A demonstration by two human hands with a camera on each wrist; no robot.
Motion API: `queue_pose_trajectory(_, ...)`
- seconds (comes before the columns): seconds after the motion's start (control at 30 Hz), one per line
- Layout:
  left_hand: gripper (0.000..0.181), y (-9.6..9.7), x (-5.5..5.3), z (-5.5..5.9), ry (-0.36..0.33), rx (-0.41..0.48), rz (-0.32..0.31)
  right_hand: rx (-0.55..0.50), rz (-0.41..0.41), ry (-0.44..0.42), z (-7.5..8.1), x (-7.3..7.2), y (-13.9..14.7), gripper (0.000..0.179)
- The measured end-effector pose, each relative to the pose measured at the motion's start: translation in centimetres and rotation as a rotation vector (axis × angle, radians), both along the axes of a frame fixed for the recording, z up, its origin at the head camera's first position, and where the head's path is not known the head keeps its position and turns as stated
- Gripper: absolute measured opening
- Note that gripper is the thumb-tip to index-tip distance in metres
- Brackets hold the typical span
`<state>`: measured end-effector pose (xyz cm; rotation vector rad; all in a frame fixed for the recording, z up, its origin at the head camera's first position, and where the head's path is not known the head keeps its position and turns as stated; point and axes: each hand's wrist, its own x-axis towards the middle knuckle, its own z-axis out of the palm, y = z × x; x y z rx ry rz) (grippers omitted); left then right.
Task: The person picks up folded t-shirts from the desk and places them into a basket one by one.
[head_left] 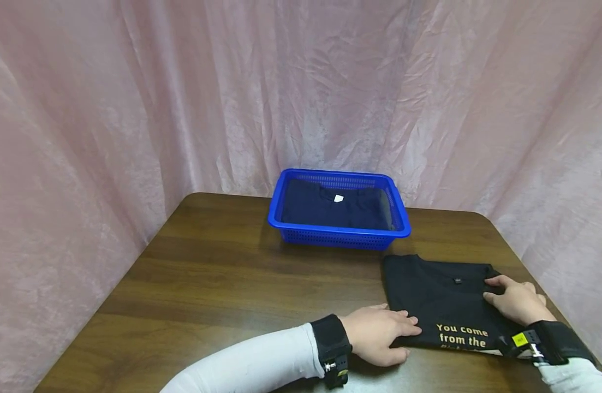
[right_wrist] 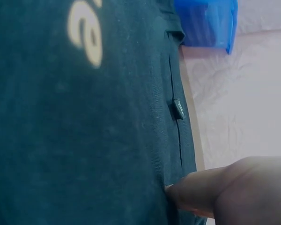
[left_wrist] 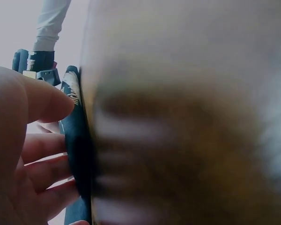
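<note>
A folded black T-shirt [head_left: 428, 300] with gold lettering lies on the right half of the table, its neckline towards the back. My left hand [head_left: 379, 333] lies at the shirt's left edge, fingers extended and touching the cloth, thumb apart on the near side. The left wrist view shows that thumb and the fingers beside the dark cloth [left_wrist: 77, 140]. Over the shirt's right side is my right hand [head_left: 519, 300], thumb and forefinger spread apart near the collar. In the right wrist view a fingertip touches the shirt [right_wrist: 107, 126] beside the neckline, not far from the small label [right_wrist: 178, 108].
A blue plastic basket [head_left: 340, 237] stands at the back of the brown wooden table [head_left: 197, 273]. Inside it lies folded dark navy clothing [head_left: 325, 210] with a white label. Pink curtains [head_left: 301, 93] hang behind and beside the table.
</note>
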<state>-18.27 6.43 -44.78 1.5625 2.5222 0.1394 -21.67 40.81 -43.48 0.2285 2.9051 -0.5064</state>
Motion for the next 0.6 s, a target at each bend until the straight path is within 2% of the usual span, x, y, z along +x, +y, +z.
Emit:
queue_pose_trajectory(0.27, 0.05, -1.4, 1.1, 0.2, -0.006, -0.004, -0.036, 0.007, 0.07, 0.047, 0.1, 1.3, -0.9, 0.052)
queue_pose_trajectory(0.6, 0.051, -2.9, 2.4, 0.3, -0.027, -0.029, -0.071, 0.005, 0.107, 0.085, -0.4, 2.8, -1.9, 0.052)
